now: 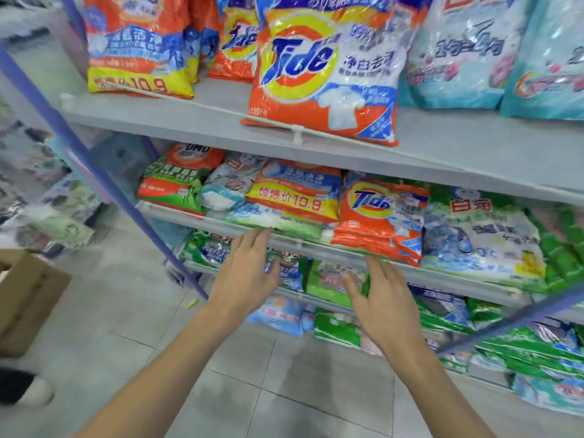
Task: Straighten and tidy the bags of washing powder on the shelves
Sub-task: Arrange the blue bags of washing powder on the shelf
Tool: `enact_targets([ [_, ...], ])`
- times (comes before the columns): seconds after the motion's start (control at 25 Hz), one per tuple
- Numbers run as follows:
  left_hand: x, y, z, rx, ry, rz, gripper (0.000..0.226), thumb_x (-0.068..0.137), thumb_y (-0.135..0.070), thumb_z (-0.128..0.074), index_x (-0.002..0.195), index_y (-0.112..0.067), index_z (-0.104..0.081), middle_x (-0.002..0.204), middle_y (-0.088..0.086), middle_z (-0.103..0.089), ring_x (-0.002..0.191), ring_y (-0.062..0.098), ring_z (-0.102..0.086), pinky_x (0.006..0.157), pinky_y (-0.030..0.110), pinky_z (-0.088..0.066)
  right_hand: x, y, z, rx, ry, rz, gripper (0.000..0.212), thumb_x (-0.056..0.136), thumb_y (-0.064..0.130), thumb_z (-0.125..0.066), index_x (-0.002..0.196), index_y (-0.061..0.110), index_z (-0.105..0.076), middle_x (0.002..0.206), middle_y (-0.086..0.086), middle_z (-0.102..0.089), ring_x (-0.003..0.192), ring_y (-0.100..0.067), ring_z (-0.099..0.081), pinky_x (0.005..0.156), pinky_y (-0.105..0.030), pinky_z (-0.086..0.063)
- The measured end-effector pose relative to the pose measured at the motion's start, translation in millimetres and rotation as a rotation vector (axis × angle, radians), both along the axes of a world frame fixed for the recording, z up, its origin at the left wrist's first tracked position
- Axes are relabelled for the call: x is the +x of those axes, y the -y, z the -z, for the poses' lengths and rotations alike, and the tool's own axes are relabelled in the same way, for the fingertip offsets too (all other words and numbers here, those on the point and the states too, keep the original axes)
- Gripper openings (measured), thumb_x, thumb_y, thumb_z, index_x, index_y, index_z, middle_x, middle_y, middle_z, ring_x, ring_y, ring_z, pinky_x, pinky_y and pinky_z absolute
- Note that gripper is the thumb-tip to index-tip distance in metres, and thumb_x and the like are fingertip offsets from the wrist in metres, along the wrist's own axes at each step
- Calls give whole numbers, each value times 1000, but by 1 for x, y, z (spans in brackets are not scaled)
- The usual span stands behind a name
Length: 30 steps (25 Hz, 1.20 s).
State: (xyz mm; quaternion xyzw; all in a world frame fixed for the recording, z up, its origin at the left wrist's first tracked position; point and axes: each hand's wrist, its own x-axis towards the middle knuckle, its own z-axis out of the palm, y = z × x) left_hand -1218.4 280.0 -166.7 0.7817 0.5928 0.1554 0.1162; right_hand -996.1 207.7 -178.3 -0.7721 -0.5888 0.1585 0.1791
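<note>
Just right of frame centre, an orange Tide bag (379, 213) with a yellow-ringed blue logo lies flat on the middle shelf (448, 276), long axis front to back, bottom edge overhanging the rim. Left hand (243, 273) and right hand (376, 298) hover below, each grip spread, holding nothing.

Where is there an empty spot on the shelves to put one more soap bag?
The top shelf has a bare grey patch between the orange bag with the yellow bottom and the big Tide bag. The shelf below is crowded: bags overlap and hang over its edge.
</note>
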Motion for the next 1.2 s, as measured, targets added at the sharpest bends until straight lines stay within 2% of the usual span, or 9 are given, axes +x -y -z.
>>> enact_targets([
  [0.28,-52,-72,49,32,97,-185,60,97,-27,-61,151,-9,-42,150,11,-49,138,31,-44,110,42,-38,-74,-89,28,102,-342,-81,64,99,54,-52,152,22,-41,157,3,-45,144,-17,-39,114,-32,-33],
  [0.48,-97,-145,76,82,109,-209,57,98,-27,-61,149,-8,-43,147,14,-51,135,35,-47,108,44,-42,-137,-165,41,189,-447,-110,55,99,50,-55,148,27,-45,150,6,-51,137,-15,-46,106,-30,-36],
  [0.64,-126,-198,90,102,14,-98,60,96,-17,-62,151,-3,-40,151,18,-44,140,38,-39,115,48,-35,-183,-215,50,214,-417,-184,53,101,39,-57,150,25,-44,148,7,-50,137,-14,-44,103,-27,-36],
  [0.68,-132,-210,91,108,4,-70,61,95,-14,-63,151,-3,-40,152,19,-44,140,39,-39,115,47,-35,-192,-227,53,218,-348,-207,53,101,38,-56,150,24,-42,148,5,-50,137,-16,-42,103,-27,-35],
  [0.8,-138,-234,94,102,22,38,64,90,-7,-68,149,-2,-44,151,21,-46,140,39,-41,113,47,-37,-201,-254,65,225,56,-220,56,102,39,-50,152,15,-39,149,-4,-48,136,-26,-35,109,-38,-35],
  [0.92,-148,-248,107,175,99,136,58,94,-5,-66,149,-10,-49,153,14,-49,140,32,-46,109,46,-45,-198,-261,77,255,228,-165,49,104,40,-46,143,11,-50,136,-6,-57,124,-29,-43,95,-44,-46],
  [1.0,-156,-254,116,238,177,155,50,97,-6,-64,146,-16,-55,151,6,-53,129,17,-55,103,37,-47,-193,-256,82,292,293,-101,45,104,41,-45,133,10,-58,124,-6,-63,116,-30,-49,81,-42,-50],
  [1.08,-159,-256,118,279,236,158,44,97,-3,-63,138,-17,-63,145,3,-60,119,11,-59,99,34,-48,-187,-253,80,265,308,-42,48,105,46,-40,126,8,-61,118,-8,-62,112,-31,-48,79,-42,-49],
  [1.2,-149,-257,108,369,296,154,40,90,6,-64,125,-12,-73,119,4,-75,111,21,-67,92,34,-52,-178,-258,49,59,46,-13,59,105,55,-29,124,7,-57,108,-11,-56,107,-33,-43,92,-43,-39],
])
